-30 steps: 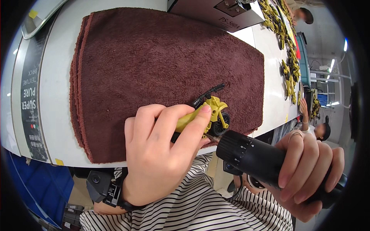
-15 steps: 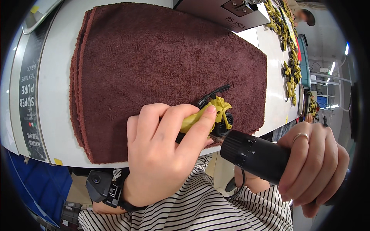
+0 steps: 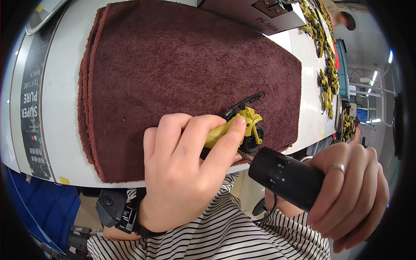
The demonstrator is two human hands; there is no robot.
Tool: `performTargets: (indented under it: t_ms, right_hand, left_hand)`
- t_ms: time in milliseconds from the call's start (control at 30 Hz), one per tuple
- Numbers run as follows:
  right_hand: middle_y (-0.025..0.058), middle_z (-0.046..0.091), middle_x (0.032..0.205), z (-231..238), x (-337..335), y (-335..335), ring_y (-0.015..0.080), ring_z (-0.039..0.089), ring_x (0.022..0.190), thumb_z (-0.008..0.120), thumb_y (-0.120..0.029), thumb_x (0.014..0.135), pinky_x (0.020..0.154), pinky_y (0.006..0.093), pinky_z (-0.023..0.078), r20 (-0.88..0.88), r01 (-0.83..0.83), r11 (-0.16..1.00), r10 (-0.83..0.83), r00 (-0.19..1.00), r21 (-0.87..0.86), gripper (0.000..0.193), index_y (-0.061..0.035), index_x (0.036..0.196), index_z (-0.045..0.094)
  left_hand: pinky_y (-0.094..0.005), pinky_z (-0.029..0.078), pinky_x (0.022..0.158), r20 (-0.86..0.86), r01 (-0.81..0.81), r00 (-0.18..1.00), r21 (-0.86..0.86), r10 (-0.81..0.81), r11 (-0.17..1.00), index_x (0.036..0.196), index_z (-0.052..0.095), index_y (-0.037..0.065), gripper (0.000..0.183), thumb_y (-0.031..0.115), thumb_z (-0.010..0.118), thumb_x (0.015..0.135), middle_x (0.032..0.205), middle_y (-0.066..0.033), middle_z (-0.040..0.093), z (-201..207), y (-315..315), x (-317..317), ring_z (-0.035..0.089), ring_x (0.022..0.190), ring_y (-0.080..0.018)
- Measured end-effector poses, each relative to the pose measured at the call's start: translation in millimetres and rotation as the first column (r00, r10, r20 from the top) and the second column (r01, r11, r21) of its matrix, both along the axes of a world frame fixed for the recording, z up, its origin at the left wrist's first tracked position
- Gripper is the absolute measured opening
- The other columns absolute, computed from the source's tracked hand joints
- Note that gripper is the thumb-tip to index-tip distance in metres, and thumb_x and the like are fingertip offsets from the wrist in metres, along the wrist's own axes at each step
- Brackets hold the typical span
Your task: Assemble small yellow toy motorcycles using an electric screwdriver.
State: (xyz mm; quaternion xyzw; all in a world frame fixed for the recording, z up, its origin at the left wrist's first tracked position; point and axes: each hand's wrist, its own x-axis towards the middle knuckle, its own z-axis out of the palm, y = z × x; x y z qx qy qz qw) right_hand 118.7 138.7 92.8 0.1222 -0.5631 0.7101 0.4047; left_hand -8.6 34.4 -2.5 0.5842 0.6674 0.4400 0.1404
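My left hand (image 3: 186, 160) is closed around a yellow toy motorcycle (image 3: 249, 121) with black handlebars and a black front wheel, pressing it down near the front edge of a brown towel (image 3: 186, 65). Its rear part is hidden under my fingers. A black electric screwdriver (image 3: 288, 177) is gripped in my right hand (image 3: 353, 186), which wears a ring. The driver's tip points left at the toy's underside, just below the front wheel. Whether the bit touches a screw there I cannot make out.
A grey machine (image 3: 260, 15) stands at the towel's far edge. Several more yellow toy motorcycles (image 3: 328, 84) line the far right of the white table. A dark printed strip (image 3: 30, 108) runs along the left. Another person (image 3: 342, 19) is at the far right.
The screwdriver's rear end and my right hand have dipped slightly lower. My left hand and the toy motorcycle have shifted a touch to the right, with the grip unchanged.
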Motion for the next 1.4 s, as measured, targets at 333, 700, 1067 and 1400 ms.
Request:
performTargets:
  t_ms: [333,700,1067,1400]
  right_hand:
    - [0.0118,0.055,0.045,0,-13,12,0.017,0.052,0.033,0.069,0.012,0.06,0.03,0.0272,0.043,-0.006,-0.268,0.962,0.269,0.963,0.06,0.021,-0.0022,0.059,0.054]
    - [0.0062,0.055,0.045,7,-15,8,0.0132,0.052,0.034,0.069,0.008,0.063,0.034,0.0223,0.045,0.099,-0.119,0.989,0.11,0.989,0.086,0.022,-0.0056,0.066,0.052]
    - [-0.0019,0.049,0.066,-2,-14,-26,0.007,0.048,0.052,0.064,-0.012,0.075,0.057,0.0216,0.036,0.199,0.58,0.809,-0.586,0.786,0.092,0.04,-0.0039,0.105,0.038]
    - [-0.0028,0.05,0.06,-5,-17,-40,0.0066,0.049,0.049,0.07,-0.012,0.071,0.053,0.0178,0.039,0.102,0.679,0.712,-0.7,0.707,0.179,0.037,-0.0075,0.094,0.042]
  left_hand:
    - [-0.0332,0.035,0.069,0.004,-0.021,1.0,-0.002,0.021,1.0,0.099,0.069,0.01,0.052,0.013,0.076,0.048,0.092,-0.0016,0.059,-1,2,1,0.048,0.08,-0.0202]
    - [-0.0329,0.035,0.069,0.034,-0.037,0.999,-0.015,0.038,0.999,0.098,0.069,0.011,0.05,0.015,0.076,0.048,0.091,-0.0001,0.059,0,1,3,0.049,0.08,-0.019]
    - [-0.0326,0.035,0.069,0.035,-0.033,0.999,-0.012,0.033,0.999,0.097,0.07,0.011,0.048,0.019,0.077,0.05,0.092,0.0,0.059,0,0,0,0.049,0.08,-0.0188]
    - [-0.033,0.035,0.07,0.049,-0.037,0.998,-0.037,0.038,0.999,0.098,0.07,0.011,0.051,0.017,0.076,0.048,0.092,-0.0008,0.059,0,0,0,0.049,0.08,-0.0194]
